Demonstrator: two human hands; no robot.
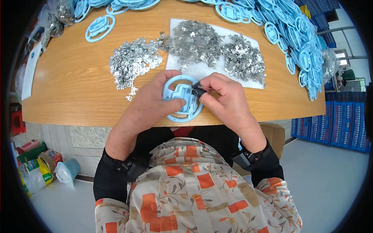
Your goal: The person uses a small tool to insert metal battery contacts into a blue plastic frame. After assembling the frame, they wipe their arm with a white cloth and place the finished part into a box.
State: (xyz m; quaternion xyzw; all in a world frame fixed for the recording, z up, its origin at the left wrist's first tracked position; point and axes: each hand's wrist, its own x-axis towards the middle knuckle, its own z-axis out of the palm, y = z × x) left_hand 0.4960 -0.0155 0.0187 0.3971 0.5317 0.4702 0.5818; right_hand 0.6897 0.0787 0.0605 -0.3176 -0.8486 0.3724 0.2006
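Observation:
Near the front edge of the wooden table, my left hand [155, 101] grips a light blue plastic ring-shaped part [183, 87] by its left side, thumb laid across its middle. The part has a recessed compartment inside the ring. At its right side my right hand [226, 96] is closed in a pinch, with dark coverings on some fingertips. What small thing the pinch holds, if anything, I cannot make out. Just beyond my hands lie heaps of small silvery metal pieces [134, 60], some on the bare wood and others on a white sheet [176, 64].
Many similar blue ring parts [307, 58] are piled at the right and along the far edge; a single blue part [100, 28] lies at the far left. Plastic bags [64, 11] stand in the left corner. Blue crates [332, 122] are stacked beyond the table's right end.

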